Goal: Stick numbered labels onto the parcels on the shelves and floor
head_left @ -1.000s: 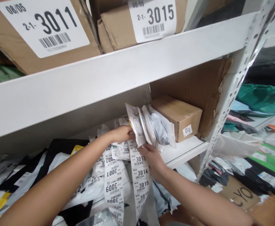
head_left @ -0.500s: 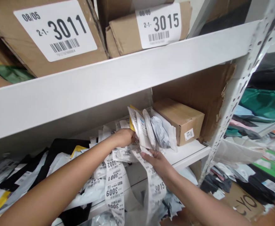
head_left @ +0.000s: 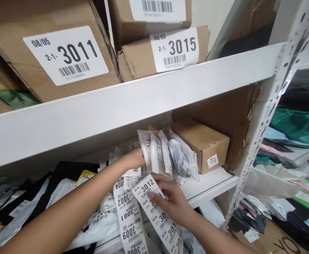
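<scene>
My right hand (head_left: 168, 197) is closed on a strip of printed labels (head_left: 154, 208), thumb on top. Its upper end reads 3012, and the rest hangs downward. My left hand (head_left: 135, 158) reaches in among slim white mailing packets (head_left: 156, 151) standing on the lower shelf; its fingers are hidden behind the leftmost one. Another length of the label strip (head_left: 130, 215), with numbers such as 3002, 3001 and 3009 upside down, hangs below my left forearm. A pale grey packet (head_left: 179, 157) leans to the right of the white ones.
A small cardboard box (head_left: 202, 144) stands at the shelf's right end. Labelled cartons, one marked 3011 (head_left: 66, 56) and one 3015 (head_left: 174, 49), rest above the white shelf beam (head_left: 143, 95). Bagged parcels (head_left: 64, 187) lie left. A perforated post (head_left: 265, 134) rises right.
My right hand has turned the strip's end up, so 3012 shows. My left hand has gone deeper behind the packets, whose left ones lean further left. The view has tilted slightly upward.
</scene>
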The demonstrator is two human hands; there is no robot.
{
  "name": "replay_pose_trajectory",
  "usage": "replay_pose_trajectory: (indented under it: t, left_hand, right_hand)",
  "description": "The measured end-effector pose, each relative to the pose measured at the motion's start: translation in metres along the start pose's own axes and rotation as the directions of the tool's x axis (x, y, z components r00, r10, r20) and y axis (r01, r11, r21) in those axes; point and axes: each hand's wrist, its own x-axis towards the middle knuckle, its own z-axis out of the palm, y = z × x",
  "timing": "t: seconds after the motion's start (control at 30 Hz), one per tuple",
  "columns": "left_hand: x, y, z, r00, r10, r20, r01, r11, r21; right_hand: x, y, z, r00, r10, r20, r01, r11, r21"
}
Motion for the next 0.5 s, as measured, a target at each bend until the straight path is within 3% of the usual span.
replay_pose_trajectory:
  t: [0.1, 0.23, 0.27, 0.33, 0.4, 0.5]
  left_hand:
    - [-0.012, 0.006, -0.013, 0.991, -0.134, 0.013, 0.135, 0.99, -0.033]
    - [-0.016, 0.022, -0.023, 0.971, -0.142, -0.195, 0.156, 0.986, 0.057]
    - [-0.014, 0.024, -0.024, 0.97, -0.134, -0.205, 0.153, 0.985, 0.081]
    - [-0.008, 0.026, -0.025, 0.981, -0.124, -0.147, 0.141, 0.983, 0.113]
    - [-0.003, 0.022, -0.026, 0.995, -0.095, -0.013, 0.096, 0.989, 0.113]
    - [-0.002, 0.015, -0.025, 0.99, -0.105, 0.099, 0.087, 0.981, 0.171]
  right_hand:
    - [-0.007, 0.007, 0.002, 0.998, -0.034, -0.052, 0.031, 0.998, -0.058]
    - [-0.017, 0.016, 0.005, 0.987, -0.141, -0.082, 0.13, 0.983, -0.128]
    - [-0.019, 0.018, 0.005, 0.984, -0.156, -0.08, 0.145, 0.981, -0.131]
    - [-0.02, 0.02, 0.004, 0.981, -0.173, -0.088, 0.16, 0.978, -0.136]
    - [-0.019, 0.021, 0.003, 0.978, -0.181, -0.101, 0.166, 0.975, -0.146]
    - [-0.017, 0.021, 0.001, 0.977, -0.188, -0.104, 0.173, 0.975, -0.14]
